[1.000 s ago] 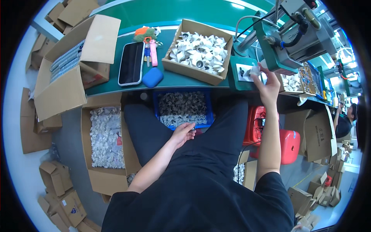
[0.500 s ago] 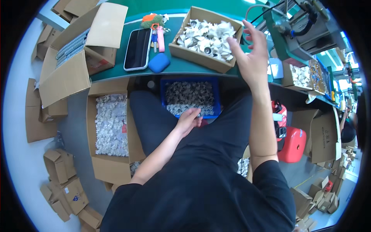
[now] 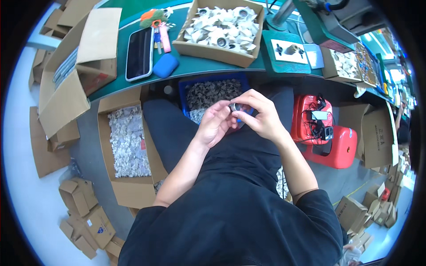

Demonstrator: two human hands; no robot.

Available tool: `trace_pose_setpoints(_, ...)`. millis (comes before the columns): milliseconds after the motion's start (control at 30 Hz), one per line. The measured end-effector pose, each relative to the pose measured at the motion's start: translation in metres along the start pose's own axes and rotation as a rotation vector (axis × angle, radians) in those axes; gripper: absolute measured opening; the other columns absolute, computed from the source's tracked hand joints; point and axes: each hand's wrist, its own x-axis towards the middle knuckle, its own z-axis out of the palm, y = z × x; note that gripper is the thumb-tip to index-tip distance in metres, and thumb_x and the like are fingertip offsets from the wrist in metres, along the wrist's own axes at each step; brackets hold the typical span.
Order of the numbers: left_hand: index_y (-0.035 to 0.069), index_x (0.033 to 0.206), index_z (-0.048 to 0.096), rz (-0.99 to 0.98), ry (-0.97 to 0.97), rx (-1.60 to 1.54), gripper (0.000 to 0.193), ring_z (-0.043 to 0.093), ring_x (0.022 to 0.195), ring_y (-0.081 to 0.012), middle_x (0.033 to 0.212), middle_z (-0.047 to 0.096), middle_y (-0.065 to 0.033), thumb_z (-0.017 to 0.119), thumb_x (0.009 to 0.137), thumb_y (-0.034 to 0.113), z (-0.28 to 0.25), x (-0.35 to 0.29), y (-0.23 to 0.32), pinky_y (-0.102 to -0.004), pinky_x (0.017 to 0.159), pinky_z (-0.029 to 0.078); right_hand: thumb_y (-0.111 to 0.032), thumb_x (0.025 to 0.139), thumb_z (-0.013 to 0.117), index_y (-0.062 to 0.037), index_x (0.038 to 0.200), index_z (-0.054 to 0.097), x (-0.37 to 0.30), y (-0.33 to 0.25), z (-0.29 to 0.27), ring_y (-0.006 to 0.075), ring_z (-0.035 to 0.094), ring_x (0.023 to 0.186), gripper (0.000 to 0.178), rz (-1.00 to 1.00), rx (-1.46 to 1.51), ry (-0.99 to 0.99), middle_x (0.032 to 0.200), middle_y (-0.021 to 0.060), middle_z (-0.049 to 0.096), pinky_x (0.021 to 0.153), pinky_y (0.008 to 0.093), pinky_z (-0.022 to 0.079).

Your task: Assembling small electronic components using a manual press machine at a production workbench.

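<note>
Above my lap, my left hand (image 3: 214,123) and my right hand (image 3: 262,116) meet at the fingertips. Between them is a small round part (image 3: 235,107) with a dark middle and a pale rim. Both hands pinch it, and the fingers partly cover it. Just beyond my hands, under the bench, a blue bin (image 3: 182,94) holds many small dark grey and whitish pieces. On the bench above, an open cardboard box (image 3: 213,55) is heaped with white angular pieces, some with dark round centres.
A phone (image 3: 139,54), keys and a blue case (image 3: 166,65) lie left of the box. A green machine base (image 3: 288,65) with a white fixture stands at right. Red cases (image 3: 339,148) are right of my legs; an open carton (image 3: 133,191) of pale pieces sits left.
My right hand has come down from beside the bench box to my left hand, which has risen slightly. Both now grip the small round part. The view has shifted a little.
</note>
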Motion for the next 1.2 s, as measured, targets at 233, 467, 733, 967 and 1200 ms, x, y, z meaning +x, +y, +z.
trace_pose_setpoints(233,0.008,0.122,0.065,0.035,0.004,0.015,0.023,0.066,0.086,-0.0145,0.099,0.069,-0.0103,0.064,0.099,0.012,-0.019,-0.008,-0.010,-0.0296,0.076,0.056,-0.011,0.083,0.079,-0.0007,0.107,0.072,0.018,0.010,-0.065,0.0156,0.066,0.079,0.026,0.078,-0.041,0.478,0.092,0.0084,0.067,0.072,0.0285,0.054)
trace_pose_setpoints(467,0.008,0.124,0.062,-0.136,0.027,0.104,0.024,0.068,0.084,-0.0170,0.104,0.071,-0.0150,0.063,0.100,0.010,-0.066,-0.028,-0.030,-0.0305,0.074,0.056,-0.018,0.082,0.081,0.0025,0.109,0.072,0.062,0.007,-0.139,0.0190,0.066,0.077,0.035,0.207,-0.404,0.594,0.087,0.0122,0.069,0.072,0.0306,0.052)
trace_pose_setpoints(733,0.007,0.125,0.056,-0.230,0.201,0.056,0.023,0.066,0.081,-0.0164,0.097,0.067,-0.0104,0.052,0.103,0.011,-0.079,-0.036,-0.035,-0.0322,0.074,0.055,-0.022,0.081,0.078,0.0001,0.102,0.074,0.070,0.017,-0.177,0.0302,0.072,0.081,0.030,0.293,-0.555,0.413,0.089,0.0177,0.074,0.076,0.0356,0.056)
trace_pose_setpoints(967,0.007,0.128,0.055,-0.363,0.255,0.196,0.029,0.064,0.081,-0.0166,0.096,0.062,-0.0071,0.044,0.101,0.008,-0.097,-0.032,-0.042,-0.0314,0.073,0.054,-0.021,0.086,0.072,-0.0024,0.107,0.074,0.059,0.098,-0.284,0.0290,0.072,0.090,0.029,0.375,-0.633,0.741,0.097,0.0139,0.075,0.083,0.0374,0.056)
trace_pose_setpoints(1200,0.006,0.128,0.056,-0.396,0.301,0.214,0.030,0.064,0.080,-0.0157,0.093,0.064,-0.0060,0.043,0.101,0.007,-0.098,-0.023,-0.042,-0.0310,0.072,0.053,-0.020,0.087,0.069,-0.0040,0.111,0.073,0.078,0.129,-0.320,0.0345,0.069,0.099,0.029,0.097,-1.068,0.762,0.107,0.0169,0.070,0.090,0.0418,0.054)
